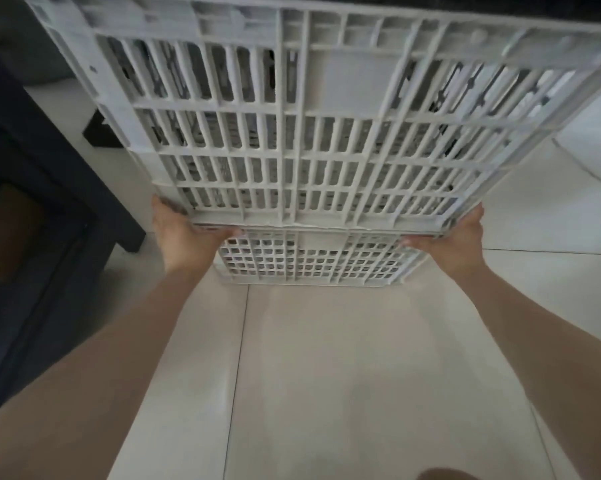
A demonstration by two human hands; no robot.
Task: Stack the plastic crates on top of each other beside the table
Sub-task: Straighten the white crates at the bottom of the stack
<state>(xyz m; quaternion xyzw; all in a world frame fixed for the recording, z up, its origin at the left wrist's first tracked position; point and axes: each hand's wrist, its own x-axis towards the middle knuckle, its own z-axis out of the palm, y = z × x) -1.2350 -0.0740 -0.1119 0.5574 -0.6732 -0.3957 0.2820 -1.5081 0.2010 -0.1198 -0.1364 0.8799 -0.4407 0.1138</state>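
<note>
Nearest to the camera, the pale glossy tiled floor (327,375) is seen, and two bare forearms are stretched forward over it. The left hand (181,237) is closed around the near left corner of a large light grey slatted plastic crate (292,133), and the right hand (455,237) is closed around its near right corner. The crate is held tilted, so that one broad ribbed face is turned toward the camera; whether this is the bottom or a side wall cannot be told with certainty. Its outline is a little blurred.

Just beneath the near edge of the held crate, a second light grey plastic crate with a small square grid (309,261) is seen on the floor, partly covered by the first one. Whether the two are touching cannot be told.

To the left, a dark table (32,133) stands near the crates, and its dark leg (126,223) rests on the tiles beside the left hand.

The step in hand is judged to be the placing of the held crate upon the lower one. The next move would call for the held crate to be levelled, its corners lined up over the lower rim, and then lowered evenly before both grasps are loosened
</note>
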